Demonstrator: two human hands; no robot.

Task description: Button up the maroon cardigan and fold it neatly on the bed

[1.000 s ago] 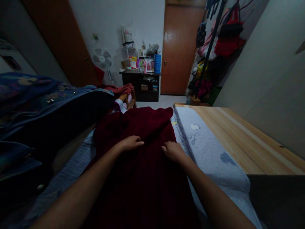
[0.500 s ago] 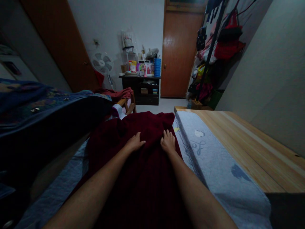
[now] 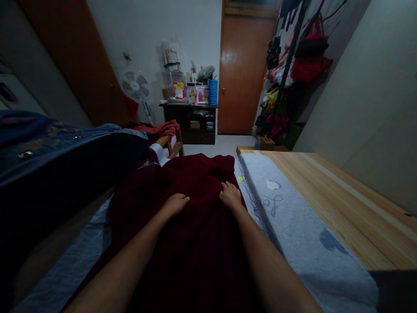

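A large dark red cloth [image 3: 195, 252] lies spread in front of me, rumpled at its far end; whether it is a garment or a blanket I cannot tell. My left hand [image 3: 176, 203] is closed on the middle of it, thumb to the right and fingertips hidden in the fabric. Close to the cloth's right edge, my right hand [image 3: 231, 194] has its fingers curled into a fold. Beneath the cloth is a pale grey-blue quilted pad [image 3: 293, 230] with lettering, showing at the right.
Wooden boards [image 3: 342, 191] run along the right beside the wall. Dark clothing with a patterned blue edge [image 3: 65, 143] hangs close on the left. Farther back stand a fan [image 3: 136, 84], a dark cabinet [image 3: 189, 124], a door [image 3: 243, 74] and hanging bags [image 3: 309, 61].
Both hands have drawn slightly back toward me, the left one also moving left. Their spread fingers have curled into the cloth, and its far edge is more bunched.
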